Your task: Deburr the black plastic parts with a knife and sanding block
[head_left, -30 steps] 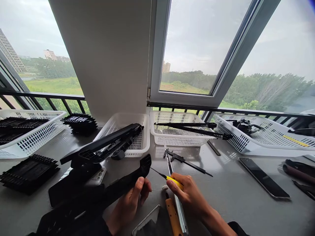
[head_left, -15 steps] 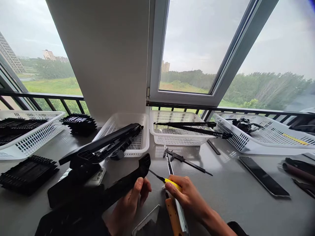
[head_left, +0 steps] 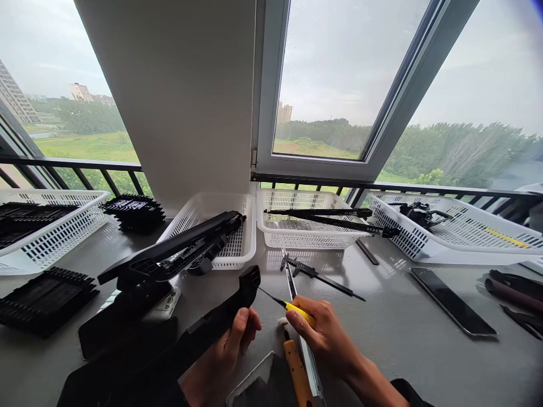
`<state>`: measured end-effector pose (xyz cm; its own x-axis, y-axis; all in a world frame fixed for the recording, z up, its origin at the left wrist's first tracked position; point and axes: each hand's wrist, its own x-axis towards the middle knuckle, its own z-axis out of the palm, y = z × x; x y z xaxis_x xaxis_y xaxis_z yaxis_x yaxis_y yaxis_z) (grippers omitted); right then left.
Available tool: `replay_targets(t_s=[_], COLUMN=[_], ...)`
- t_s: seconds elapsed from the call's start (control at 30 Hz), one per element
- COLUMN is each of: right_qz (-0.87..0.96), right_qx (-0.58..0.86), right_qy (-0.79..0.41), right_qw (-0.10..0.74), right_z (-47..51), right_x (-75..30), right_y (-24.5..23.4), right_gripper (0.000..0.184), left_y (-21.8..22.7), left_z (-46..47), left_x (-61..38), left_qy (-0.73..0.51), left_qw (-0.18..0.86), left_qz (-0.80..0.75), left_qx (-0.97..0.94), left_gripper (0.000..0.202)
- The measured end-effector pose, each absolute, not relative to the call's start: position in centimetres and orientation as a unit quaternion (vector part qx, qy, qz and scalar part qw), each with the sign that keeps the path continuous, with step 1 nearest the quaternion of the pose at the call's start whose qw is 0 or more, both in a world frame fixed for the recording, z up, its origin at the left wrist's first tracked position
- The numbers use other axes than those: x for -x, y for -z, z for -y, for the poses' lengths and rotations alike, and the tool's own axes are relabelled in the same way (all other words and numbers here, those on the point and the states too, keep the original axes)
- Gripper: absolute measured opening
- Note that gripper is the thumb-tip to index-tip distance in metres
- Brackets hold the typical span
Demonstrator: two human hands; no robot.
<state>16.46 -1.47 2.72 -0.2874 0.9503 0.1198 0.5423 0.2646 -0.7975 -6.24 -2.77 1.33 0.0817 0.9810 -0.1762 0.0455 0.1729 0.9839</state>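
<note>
My left hand (head_left: 231, 342) is closed around a long black plastic part (head_left: 212, 322), thumb on top, with the part's flared end pointing up and away. In my right hand (head_left: 316, 325) is a yellow-handled knife (head_left: 300, 312) with a thin dark blade. Its tip points left and lies at or very near the flared end; I cannot tell whether they touch. Below the knife, a tool with an orange-brown handle (head_left: 298, 370) lies beside a long metal ruler (head_left: 311, 367). A black caliper (head_left: 324, 277) rests just beyond my right hand.
White baskets (head_left: 235, 263) line the window side, several holding black parts. A larger black plastic assembly (head_left: 182, 243) leans on one basket. Stacked black parts (head_left: 46, 297) lie at left. A phone (head_left: 453, 302) lies at right; a clear-edged tray (head_left: 250, 377) sits near my left hand.
The knife and my right hand have shifted very slightly to the right. My left hand keeps its hold on the black part, almost unmoved. The view has shifted slightly.
</note>
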Motion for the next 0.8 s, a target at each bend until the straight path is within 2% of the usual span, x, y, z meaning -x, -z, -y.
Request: replay_targets(t_s=[0.8], right_qz=[0.725], right_qx=[0.512], right_qy=[-0.332], right_qw=[0.320], right_z=[1.3], right_x=[-16.8], right_y=[-2.1], right_gripper=[0.061], left_y=[-1.4], left_z=[2.2], left_x=[6.9], left_qy=[-0.377], left_qw=[0.591], left_qz=[-0.495], left_qx=[-0.513], left_gripper=[0.067])
